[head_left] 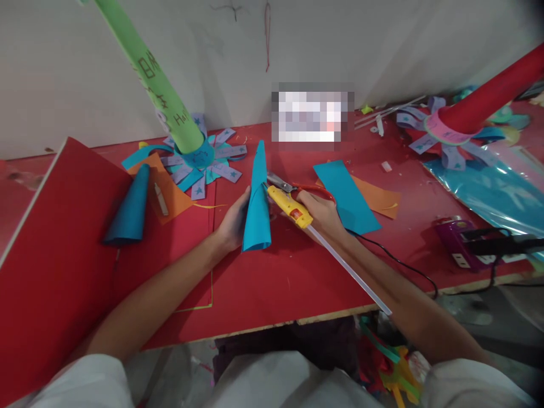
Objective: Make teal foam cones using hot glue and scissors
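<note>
A blue paper cone (258,209) stands tilted in my left hand (234,224), whose fingers are closed on its left side. My right hand (323,212) is wrapped round a yellow hot glue gun (289,207), with a long clear glue stick (351,271) running out of its back. The gun's nozzle is at the cone's right edge; whether they touch I cannot tell. Red-handled scissors (280,182) lie just behind the gun. A second blue cone (130,212) rests to the left. Right of my hands lies a blue paper rectangle (346,195) over an orange sheet (385,199).
A green paper tube (157,85) with a strip-petal base stands behind left, a red tube (493,93) behind right. A red board (55,249) leans at the left. A purple power socket (459,243) with black cords sits at the right. The red tabletop (272,294) ends near my body.
</note>
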`<action>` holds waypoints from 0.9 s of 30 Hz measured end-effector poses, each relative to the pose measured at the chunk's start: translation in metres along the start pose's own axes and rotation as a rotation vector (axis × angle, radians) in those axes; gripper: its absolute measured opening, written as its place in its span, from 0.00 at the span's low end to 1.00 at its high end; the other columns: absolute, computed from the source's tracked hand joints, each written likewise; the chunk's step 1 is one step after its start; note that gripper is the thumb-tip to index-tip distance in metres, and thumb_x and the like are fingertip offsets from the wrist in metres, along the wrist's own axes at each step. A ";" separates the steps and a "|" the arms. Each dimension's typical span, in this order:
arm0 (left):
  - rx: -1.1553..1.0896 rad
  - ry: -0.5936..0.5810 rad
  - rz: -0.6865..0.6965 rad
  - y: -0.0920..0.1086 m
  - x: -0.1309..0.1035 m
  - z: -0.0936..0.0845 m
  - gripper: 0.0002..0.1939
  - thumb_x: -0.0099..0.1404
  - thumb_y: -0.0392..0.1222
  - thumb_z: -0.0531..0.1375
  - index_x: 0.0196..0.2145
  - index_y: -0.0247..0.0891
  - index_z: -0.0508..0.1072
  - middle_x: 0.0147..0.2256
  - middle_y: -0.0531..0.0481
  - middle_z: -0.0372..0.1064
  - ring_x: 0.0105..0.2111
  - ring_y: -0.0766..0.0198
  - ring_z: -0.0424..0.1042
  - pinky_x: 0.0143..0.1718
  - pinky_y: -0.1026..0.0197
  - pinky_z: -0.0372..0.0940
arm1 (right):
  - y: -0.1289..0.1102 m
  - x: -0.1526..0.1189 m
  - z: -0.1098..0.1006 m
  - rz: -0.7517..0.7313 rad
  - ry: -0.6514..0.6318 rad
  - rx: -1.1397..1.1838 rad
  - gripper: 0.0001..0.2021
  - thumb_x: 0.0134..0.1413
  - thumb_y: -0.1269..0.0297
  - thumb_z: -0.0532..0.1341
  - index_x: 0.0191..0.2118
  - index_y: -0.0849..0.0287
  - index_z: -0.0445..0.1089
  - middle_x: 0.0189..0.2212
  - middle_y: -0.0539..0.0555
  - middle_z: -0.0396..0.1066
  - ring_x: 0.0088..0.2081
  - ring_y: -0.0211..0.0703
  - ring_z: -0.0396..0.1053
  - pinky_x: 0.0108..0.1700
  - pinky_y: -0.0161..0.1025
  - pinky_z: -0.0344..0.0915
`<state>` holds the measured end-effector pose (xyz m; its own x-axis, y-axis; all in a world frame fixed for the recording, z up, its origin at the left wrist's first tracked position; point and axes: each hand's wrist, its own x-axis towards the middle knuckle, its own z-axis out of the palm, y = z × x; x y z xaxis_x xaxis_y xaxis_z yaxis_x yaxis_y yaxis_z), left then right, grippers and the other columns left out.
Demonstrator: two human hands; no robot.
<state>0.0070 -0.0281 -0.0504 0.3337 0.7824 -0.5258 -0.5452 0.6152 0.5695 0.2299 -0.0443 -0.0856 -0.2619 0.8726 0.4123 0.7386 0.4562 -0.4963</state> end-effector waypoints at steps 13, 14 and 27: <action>0.032 0.054 -0.005 -0.004 0.006 -0.009 0.23 0.79 0.57 0.54 0.45 0.36 0.79 0.36 0.43 0.81 0.37 0.56 0.82 0.50 0.52 0.78 | -0.008 0.003 -0.002 -0.064 0.022 0.091 0.20 0.69 0.42 0.60 0.35 0.54 0.65 0.28 0.51 0.71 0.28 0.42 0.69 0.30 0.37 0.57; 0.036 0.044 0.000 -0.004 0.008 -0.011 0.22 0.79 0.57 0.54 0.45 0.36 0.80 0.36 0.43 0.81 0.37 0.55 0.82 0.50 0.52 0.78 | -0.009 0.003 -0.003 -0.076 0.015 0.091 0.20 0.70 0.43 0.59 0.35 0.54 0.65 0.27 0.51 0.71 0.28 0.41 0.68 0.30 0.37 0.57; -0.004 -0.007 -0.065 -0.001 0.005 -0.006 0.29 0.80 0.60 0.49 0.42 0.34 0.81 0.35 0.42 0.81 0.33 0.58 0.82 0.43 0.56 0.79 | -0.010 0.003 -0.006 -0.070 -0.085 0.072 0.13 0.69 0.55 0.62 0.34 0.54 0.63 0.27 0.50 0.70 0.28 0.40 0.65 0.29 0.38 0.51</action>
<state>0.0047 -0.0254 -0.0570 0.3738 0.7417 -0.5569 -0.5253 0.6642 0.5319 0.2253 -0.0469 -0.0747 -0.3650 0.8484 0.3834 0.6708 0.5252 -0.5237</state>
